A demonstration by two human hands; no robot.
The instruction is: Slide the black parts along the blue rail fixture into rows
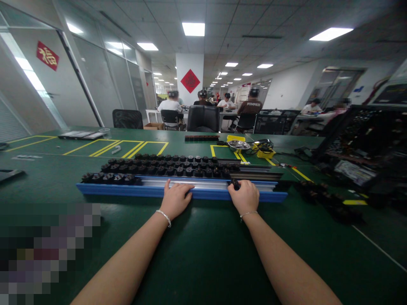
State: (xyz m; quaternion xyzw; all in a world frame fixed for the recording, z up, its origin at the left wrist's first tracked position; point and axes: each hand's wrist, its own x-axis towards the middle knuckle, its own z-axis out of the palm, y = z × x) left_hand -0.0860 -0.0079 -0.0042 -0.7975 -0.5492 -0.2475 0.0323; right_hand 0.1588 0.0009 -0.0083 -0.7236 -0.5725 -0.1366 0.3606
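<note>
A long blue rail [111,189] with a silvery channel lies crosswise in front of me. Several small black parts with round tops [118,178] sit in its left end. My left hand [176,200] rests on the rail's middle, fingers apart, holding nothing. At the channel's right part, my right hand [245,195] is closed around a small black part [235,184], partly hidden by the fingers. Just behind the blue rail, further rails [254,175] carry rows of similar black parts [162,170].
A heap of black parts [330,201] lies to the right. Farther back are a metal bowl [239,145], a yellow bin [264,153] and a reddish-brown strip [202,138]. A dark rack [359,152] stands at right. Several people sit at desks in the background.
</note>
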